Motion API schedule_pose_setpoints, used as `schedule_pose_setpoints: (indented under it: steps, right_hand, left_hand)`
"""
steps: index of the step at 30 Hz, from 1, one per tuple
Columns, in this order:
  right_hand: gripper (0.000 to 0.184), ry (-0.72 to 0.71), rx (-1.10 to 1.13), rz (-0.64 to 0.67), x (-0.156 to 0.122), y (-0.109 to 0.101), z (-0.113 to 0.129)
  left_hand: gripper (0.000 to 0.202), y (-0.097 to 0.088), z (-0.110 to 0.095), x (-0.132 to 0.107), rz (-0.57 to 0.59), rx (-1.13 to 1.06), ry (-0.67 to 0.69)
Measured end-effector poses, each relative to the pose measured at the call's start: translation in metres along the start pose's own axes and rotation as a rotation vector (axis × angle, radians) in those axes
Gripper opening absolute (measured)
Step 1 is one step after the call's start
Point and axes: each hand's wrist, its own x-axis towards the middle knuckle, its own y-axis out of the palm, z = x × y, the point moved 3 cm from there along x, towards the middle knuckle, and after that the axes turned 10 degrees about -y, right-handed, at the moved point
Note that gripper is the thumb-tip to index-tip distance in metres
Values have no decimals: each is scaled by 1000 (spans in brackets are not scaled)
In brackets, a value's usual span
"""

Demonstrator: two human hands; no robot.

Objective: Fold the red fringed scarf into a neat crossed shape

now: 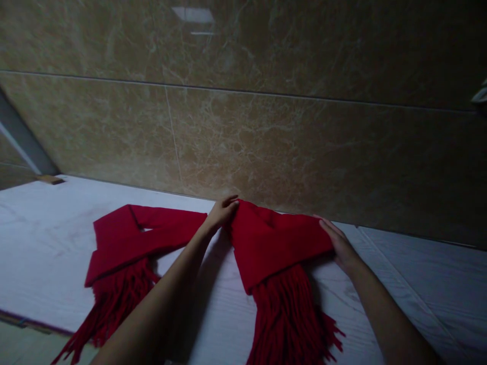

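A red fringed scarf lies folded on the white surface, its long tassels hanging down toward me. My left hand is closed on the scarf's upper left corner, thumb and fingers at the edge. At the scarf's right end, my right hand grips the folded edge, with part of the fingers hidden. Left of my left forearm lies another folded red scarf, also with a tasselled end. My wrist passes over the space between them, so I cannot tell whether the two pieces join there.
A brown marbled tile wall rises right behind the white surface. At the left, a grey post meets the surface near a small brown block. The surface's front edge shows at lower left.
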Motion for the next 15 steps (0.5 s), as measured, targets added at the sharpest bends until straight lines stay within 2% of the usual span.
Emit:
schedule_pose_setpoints:
  steps: [5, 9, 15]
  right_hand:
    - [31, 9, -22, -4, -3, 3, 3]
    - [30, 12, -27, -23, -5, 4, 5]
    - [27, 3, 0, -27, -3, 4, 2]
  left_hand:
    - [56, 2, 21, 2, -62, -203, -10]
    - [55, 3, 28, 0, -78, -175, -23]
    - [50, 5, 26, -3, -102, -133, -1]
